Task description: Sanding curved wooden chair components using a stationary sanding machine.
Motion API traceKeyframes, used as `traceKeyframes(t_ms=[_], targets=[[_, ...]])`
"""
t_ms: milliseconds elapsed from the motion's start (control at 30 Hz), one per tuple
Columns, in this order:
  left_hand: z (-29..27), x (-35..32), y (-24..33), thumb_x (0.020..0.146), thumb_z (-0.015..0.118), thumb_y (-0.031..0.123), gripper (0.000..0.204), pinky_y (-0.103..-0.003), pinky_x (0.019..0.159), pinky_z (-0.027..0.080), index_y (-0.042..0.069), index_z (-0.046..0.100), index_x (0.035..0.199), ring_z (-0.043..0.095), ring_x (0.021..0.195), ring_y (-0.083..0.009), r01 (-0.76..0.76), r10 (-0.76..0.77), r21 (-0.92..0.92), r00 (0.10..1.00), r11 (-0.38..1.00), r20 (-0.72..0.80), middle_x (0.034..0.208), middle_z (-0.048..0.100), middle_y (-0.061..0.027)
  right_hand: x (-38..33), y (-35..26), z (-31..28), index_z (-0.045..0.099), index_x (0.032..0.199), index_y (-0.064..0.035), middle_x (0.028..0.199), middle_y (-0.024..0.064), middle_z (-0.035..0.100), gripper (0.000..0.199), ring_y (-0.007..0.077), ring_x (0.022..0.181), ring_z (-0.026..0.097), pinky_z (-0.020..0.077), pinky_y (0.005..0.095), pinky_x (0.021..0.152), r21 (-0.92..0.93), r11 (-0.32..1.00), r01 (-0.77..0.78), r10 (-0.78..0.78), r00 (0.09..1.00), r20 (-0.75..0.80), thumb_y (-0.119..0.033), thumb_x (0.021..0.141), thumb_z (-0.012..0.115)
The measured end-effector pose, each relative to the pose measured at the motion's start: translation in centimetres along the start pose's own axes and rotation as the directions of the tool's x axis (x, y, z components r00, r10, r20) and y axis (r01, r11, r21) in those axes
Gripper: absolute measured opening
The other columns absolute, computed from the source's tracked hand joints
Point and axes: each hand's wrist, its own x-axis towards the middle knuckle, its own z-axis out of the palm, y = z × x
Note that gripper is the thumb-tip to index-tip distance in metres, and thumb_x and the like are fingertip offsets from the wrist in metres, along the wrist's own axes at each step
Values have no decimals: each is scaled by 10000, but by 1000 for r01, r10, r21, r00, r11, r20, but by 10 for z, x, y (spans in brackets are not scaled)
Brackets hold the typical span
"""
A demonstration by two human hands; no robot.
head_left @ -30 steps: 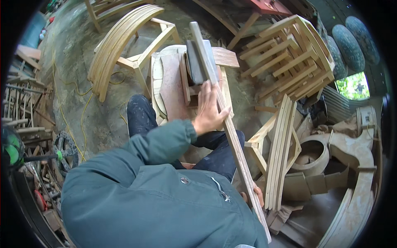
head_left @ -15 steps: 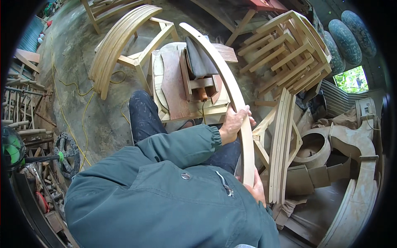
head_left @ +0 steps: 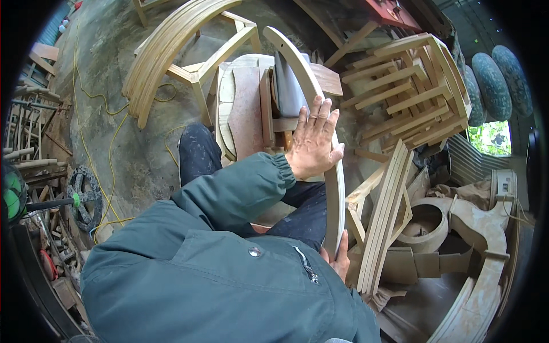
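A long curved wooden rail (head_left: 334, 194) runs from my lap up and away, with a small hole near its far end. My left hand (head_left: 312, 141) lies flat on its middle, fingers stretched and slightly apart. Near my right hip, my right hand (head_left: 339, 260) grips the rail's near end, its fingers partly hidden beneath. Beyond my left hand, partly under the rail, a smooth grey surface (head_left: 290, 86) shows in a wooden frame (head_left: 266, 108). That frame stands on a low wooden stand (head_left: 227, 114) between my legs.
Several curved rails (head_left: 166, 57) rest on a wooden frame at the far left. More rails (head_left: 384, 220) lean at my right. Stacked wooden frames (head_left: 406, 86) stand far right, near a dusty machine (head_left: 477, 223). A yellow cord (head_left: 112, 166) crosses the floor; a green-bladed fan (head_left: 12, 197) stands left.
My left hand has gone from gripping around the rail to lying flat on it, farther up. The rail has tipped slightly, and my right hand stays at its near end.
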Motion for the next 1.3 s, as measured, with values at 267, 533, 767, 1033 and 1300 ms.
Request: traceKeyframes(t_ms=[267, 533, 767, 1033, 1300], targets=[[-6, 101, -98, 1003, 460, 519, 878, -547, 1310, 84, -79, 259, 1613, 54, 1619, -432, 87, -123, 151, 961, 985, 248, 1717, 149, -281, 138, -30, 36, 286, 1638, -79, 1186, 355, 676, 810, 517, 1049, 703, 572, 485, 860, -82, 972, 220, -221, 975, 3, -82, 945, 706], [-12, 218, -195, 1019, 398, 540, 842, -535, 1309, 90, -34, 282, 1624, 73, 1627, -395, 157, -220, 195, 905, 968, 364, 1727, 168, -258, 273, -90, 53, 291, 1612, -112, 1132, 367, 684, 711, 530, 1069, 688, 560, 537, 860, -62, 964, 258, -252, 964, 83, -139, 995, 644], [-15, 270, -266, 1027, 397, 534, 802, -569, 1305, 62, 43, 285, 1652, 38, 1633, -383, 288, -343, 201, 873, 936, 347, 1745, 143, -231, 363, -121, 70, 438, 1455, -69, 1170, 274, 630, 532, 481, 1035, 666, 556, 549, 831, -323, 837, 441, -453, 890, 41, -224, 991, 645], [-15, 287, -299, 1019, 418, 509, 711, -639, 1283, 87, 140, 364, 1624, 44, 1625, -427, 282, -376, 289, 857, 915, 354, 1735, 150, -248, 398, -149, 90, 459, 1420, -52, 1121, 253, 605, 504, 456, 1028, 656, 555, 558, 829, -397, 804, 443, -451, 889, 79, -225, 979, 629], [-25, 215, -186, 1027, 380, 487, 743, -614, 1289, 52, 55, 340, 1631, 48, 1622, -441, 204, -333, 323, 842, 924, 423, 1733, 138, -274, 274, -103, 60, 419, 1504, -79, 1119, 256, 628, 628, 483, 1005, 660, 556, 538, 813, -326, 875, 358, -362, 931, 51, -185, 951, 697]])
